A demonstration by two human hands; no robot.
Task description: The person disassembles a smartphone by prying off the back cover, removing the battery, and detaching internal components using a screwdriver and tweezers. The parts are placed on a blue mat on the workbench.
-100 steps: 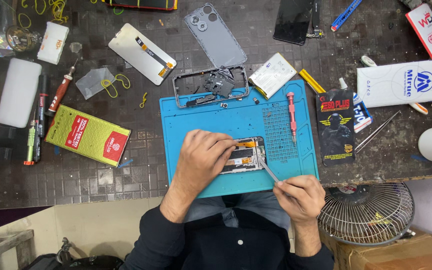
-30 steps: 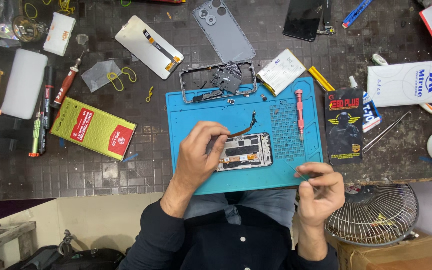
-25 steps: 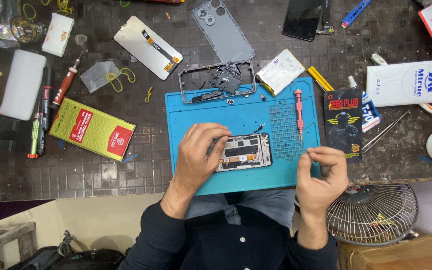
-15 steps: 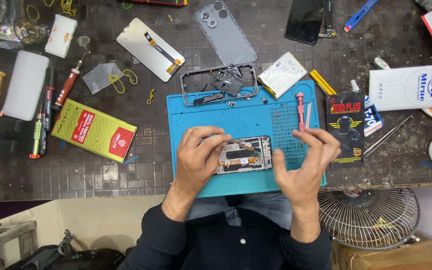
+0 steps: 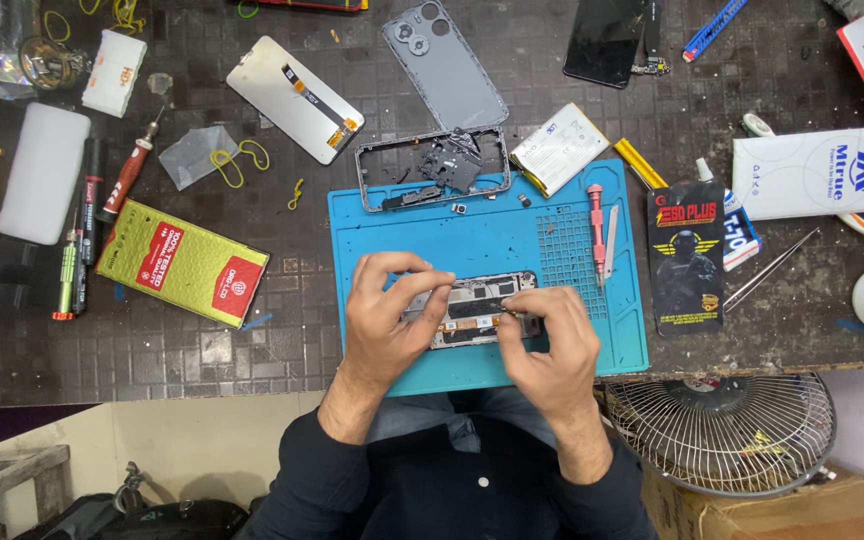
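An opened phone body with its circuit boards showing lies on the blue work mat. My left hand grips its left end, fingers curled over the top edge. My right hand rests on its right end, fingertips pinched on the phone's inner parts. A pink-handled screwdriver and grey tweezers lie on the mat to the right of my hands.
A phone frame, grey back cover, two screens, a battery, a green-red box, a black packet, white box and screwdrivers ring the mat. A fan stands at lower right.
My right hand laid the tweezers down beside the pink screwdriver, then came back left onto the phone's right end. My left hand stayed on the phone.
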